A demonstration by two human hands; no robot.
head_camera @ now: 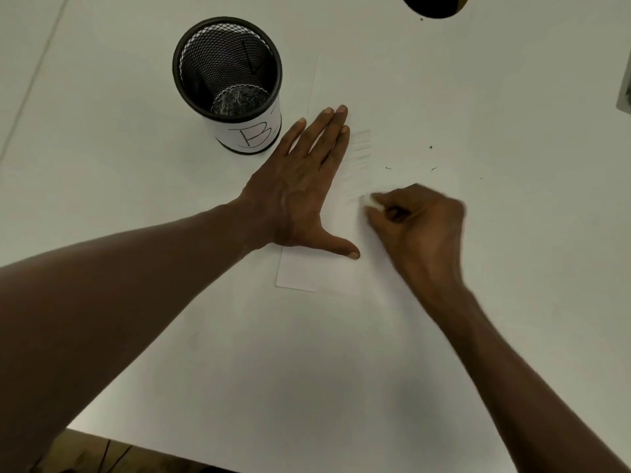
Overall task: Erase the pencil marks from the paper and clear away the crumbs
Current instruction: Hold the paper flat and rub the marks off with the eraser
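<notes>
**While one hand holds the paper, the other grips the eraser**

While I watch from far away, I see the left hand lying flat on the paper. Its fingers are spread out wide and hold nothing. The thumb points toward 4 o'clock.

At 3 o'clock from it, the right hand is curled up tight. Its fingers pinch a small white eraser. The eraser tip pokes out at 10 o'clock from the fist and touches the paper. The right hand looks blurry.

Between the two hands I see faint gray pencil marks on the paper. They sit just beside the left fingertips, at 12 o'clock from the eraser.

A few tiny dark crumbs lie on the paper at 1 o'clock from the right hand.

A black mesh cup stands on the white table at 11 o'clock from the left hand. It has a white label with the letter B. It is near the paper's left edge, but I cannot tell if they touch.
</notes>
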